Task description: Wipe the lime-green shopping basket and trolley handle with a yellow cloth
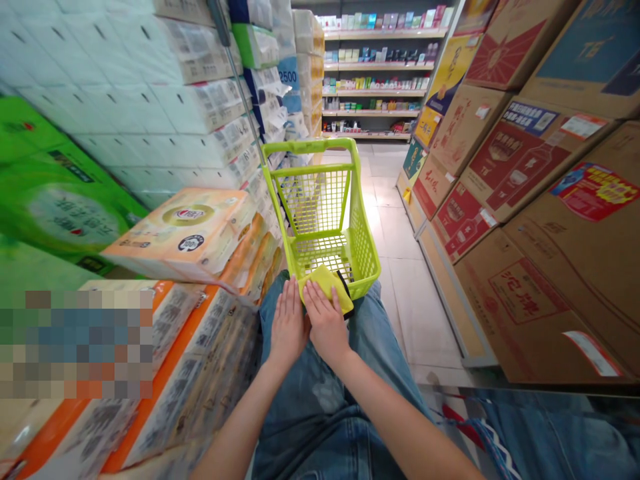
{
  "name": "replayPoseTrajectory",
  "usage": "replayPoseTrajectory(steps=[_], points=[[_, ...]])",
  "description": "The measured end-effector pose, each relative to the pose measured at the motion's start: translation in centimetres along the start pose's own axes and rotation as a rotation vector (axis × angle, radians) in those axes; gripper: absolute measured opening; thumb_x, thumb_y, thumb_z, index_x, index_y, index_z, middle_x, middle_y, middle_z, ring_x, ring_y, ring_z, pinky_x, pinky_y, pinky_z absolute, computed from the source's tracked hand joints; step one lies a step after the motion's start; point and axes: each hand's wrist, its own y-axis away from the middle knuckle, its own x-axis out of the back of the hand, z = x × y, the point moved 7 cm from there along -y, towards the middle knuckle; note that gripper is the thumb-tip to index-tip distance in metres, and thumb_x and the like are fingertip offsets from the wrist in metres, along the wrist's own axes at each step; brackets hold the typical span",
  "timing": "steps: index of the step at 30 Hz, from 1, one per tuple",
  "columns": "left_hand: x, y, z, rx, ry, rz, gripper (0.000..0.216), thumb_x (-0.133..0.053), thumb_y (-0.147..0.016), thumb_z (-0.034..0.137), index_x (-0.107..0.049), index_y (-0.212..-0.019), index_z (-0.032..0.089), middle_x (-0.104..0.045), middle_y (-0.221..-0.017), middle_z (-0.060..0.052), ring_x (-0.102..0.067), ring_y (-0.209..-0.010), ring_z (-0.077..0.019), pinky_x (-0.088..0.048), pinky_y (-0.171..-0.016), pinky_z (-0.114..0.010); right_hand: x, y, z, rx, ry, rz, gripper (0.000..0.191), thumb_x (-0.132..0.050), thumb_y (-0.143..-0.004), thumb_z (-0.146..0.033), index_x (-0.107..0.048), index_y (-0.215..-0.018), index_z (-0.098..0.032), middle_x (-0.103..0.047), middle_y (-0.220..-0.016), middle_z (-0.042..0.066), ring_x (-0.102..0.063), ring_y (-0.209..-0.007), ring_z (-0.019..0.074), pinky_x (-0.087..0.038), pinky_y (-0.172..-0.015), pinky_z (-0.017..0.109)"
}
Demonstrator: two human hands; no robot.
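My left hand (289, 325) lies flat on my denim-covered knee (320, 387), fingers stretched out and together. Beside it, my right hand (325, 322) rests palm-down with straight fingers on a yellow cloth (330, 283) that lies on the same knee. The cloth's far edge touches the rim of a lime-green plastic shopping basket (325, 220) standing on the floor just past my knee. A dark strip shows under the cloth's right edge. The basket looks empty and its handle is raised.
Stacked tissue packs (190, 233) crowd the left side, close to my left arm. Cardboard cartons (525, 200) line the right side of the aisle. A tiled floor (400, 267) runs between them toward product shelves (375, 73) at the back.
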Motion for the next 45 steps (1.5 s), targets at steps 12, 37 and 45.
replayPoseTrajectory(steps=[12, 37, 45], points=[[0.0, -0.2, 0.4, 0.011, -0.016, 0.009, 0.083, -0.048, -0.089, 0.013, -0.002, -0.158, 0.012, -0.024, -0.162, -0.019, -0.019, -0.151, -0.0302, -0.032, -0.119, -0.051, 6.5, 3.4, 11.4, -0.123, 0.090, 0.103, 0.078, -0.035, -0.076, 0.005, -0.039, -0.150, -0.022, -0.053, -0.147, 0.008, -0.043, -0.141, 0.0180, -0.003, -0.123, 0.053], [-0.1, -0.2, 0.3, 0.002, 0.013, 0.014, 0.083, -0.047, -0.090, 0.014, 0.000, -0.158, 0.013, -0.024, -0.162, -0.020, -0.020, -0.151, -0.0311, -0.033, -0.117, -0.053, 5.8, 2.9, 9.3, -0.074, 0.073, 0.034, 0.082, -0.037, -0.075, 0.005, -0.035, -0.152, -0.022, -0.052, -0.148, 0.008, -0.042, -0.141, 0.0175, -0.001, -0.123, 0.053], [-0.1, -0.2, 0.3, 0.009, 0.004, 0.014, 0.083, -0.048, -0.089, 0.013, -0.001, -0.158, 0.013, -0.023, -0.162, -0.020, -0.020, -0.151, -0.0319, -0.034, -0.117, -0.053, 7.1, 3.4, 12.7, -0.226, 0.067, 0.108, 0.084, -0.035, -0.072, 0.006, -0.038, -0.151, -0.022, -0.049, -0.150, 0.007, -0.040, -0.143, 0.0190, -0.009, -0.123, 0.054]])
